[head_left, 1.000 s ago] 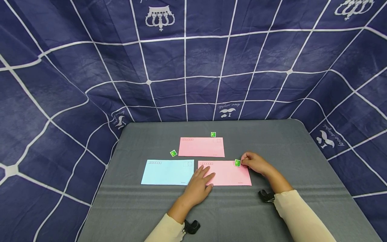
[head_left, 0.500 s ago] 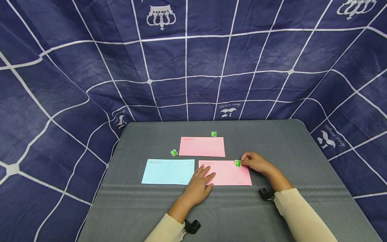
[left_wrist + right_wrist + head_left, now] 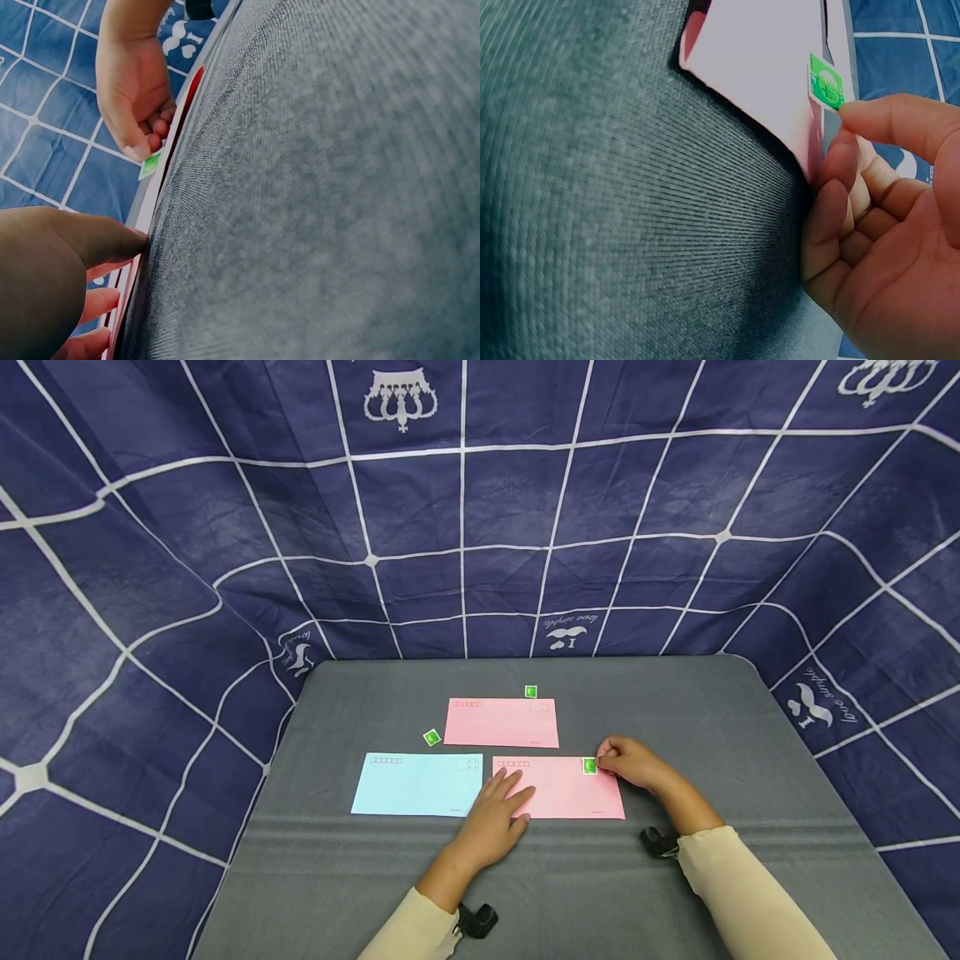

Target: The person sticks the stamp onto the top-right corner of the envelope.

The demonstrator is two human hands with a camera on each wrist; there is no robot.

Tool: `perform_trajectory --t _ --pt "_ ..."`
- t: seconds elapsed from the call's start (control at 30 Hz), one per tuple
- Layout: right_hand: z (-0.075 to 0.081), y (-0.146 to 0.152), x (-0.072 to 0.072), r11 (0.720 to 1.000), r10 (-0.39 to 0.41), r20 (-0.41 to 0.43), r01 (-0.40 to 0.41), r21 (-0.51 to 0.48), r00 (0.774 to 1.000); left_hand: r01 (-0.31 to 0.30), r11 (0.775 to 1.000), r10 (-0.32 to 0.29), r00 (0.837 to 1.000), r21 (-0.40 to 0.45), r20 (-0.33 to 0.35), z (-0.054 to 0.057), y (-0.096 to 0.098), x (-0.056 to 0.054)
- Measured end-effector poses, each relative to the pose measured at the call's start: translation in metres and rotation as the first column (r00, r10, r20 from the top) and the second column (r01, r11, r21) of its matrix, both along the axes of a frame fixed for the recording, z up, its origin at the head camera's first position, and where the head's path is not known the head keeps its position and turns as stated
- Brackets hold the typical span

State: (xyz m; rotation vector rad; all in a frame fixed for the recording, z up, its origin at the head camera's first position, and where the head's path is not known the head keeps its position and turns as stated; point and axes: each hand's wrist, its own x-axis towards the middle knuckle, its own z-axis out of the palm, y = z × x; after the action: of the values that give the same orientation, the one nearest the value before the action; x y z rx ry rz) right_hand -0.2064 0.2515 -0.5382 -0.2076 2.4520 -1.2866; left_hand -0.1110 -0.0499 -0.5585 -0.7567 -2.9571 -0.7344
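Note:
My right hand [image 3: 636, 763] pinches a green stamp [image 3: 826, 82] by its edge, between thumb and index finger. In the head view the stamp overlaps the top right corner of the near pink envelope [image 3: 562, 795]. My left hand [image 3: 491, 823] rests on that envelope's left part with fingers spread and straight. A light blue envelope [image 3: 416, 785] lies just left of the left hand. In the left wrist view, the stamp hangs from the right hand's fingertips [image 3: 139, 152], tilted close over the paper.
Farther back lies another pink envelope [image 3: 501, 723]. One loose green stamp [image 3: 531, 692] lies behind it, another green stamp [image 3: 432, 737] to its left. The grey table [image 3: 360, 877] meets a blue checked curtain [image 3: 420, 510] at the back and sides.
Almost nothing differs. Both hands keep their places, and the stamp stays pinched over the corner of the near pink envelope.

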Motion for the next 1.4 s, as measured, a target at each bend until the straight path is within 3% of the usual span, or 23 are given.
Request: perform_trajectory --t 0.5,1.27,1.4 --pt "-0.0002 -0.0024 0.0016 1.000 -0.025 -0.008 0.026 0.015 1.000 -0.007 1.000 0.007 1.000 0.003 0.029 -0.0001 0.0005 -0.0009" --pt "0.0011 -0.0090 0.0027 0.981 -0.049 -0.098 0.067 0.183 0.994 0.009 1.000 -0.009 1.000 0.000 -0.030 -0.0020 0.0001 -0.0015" --pt "0.0010 -0.0096 0.0028 0.977 -0.045 -0.107 0.066 0.201 0.993 0.004 1.000 -0.004 1.000 0.005 -0.014 -0.0015 0.0001 -0.0015"
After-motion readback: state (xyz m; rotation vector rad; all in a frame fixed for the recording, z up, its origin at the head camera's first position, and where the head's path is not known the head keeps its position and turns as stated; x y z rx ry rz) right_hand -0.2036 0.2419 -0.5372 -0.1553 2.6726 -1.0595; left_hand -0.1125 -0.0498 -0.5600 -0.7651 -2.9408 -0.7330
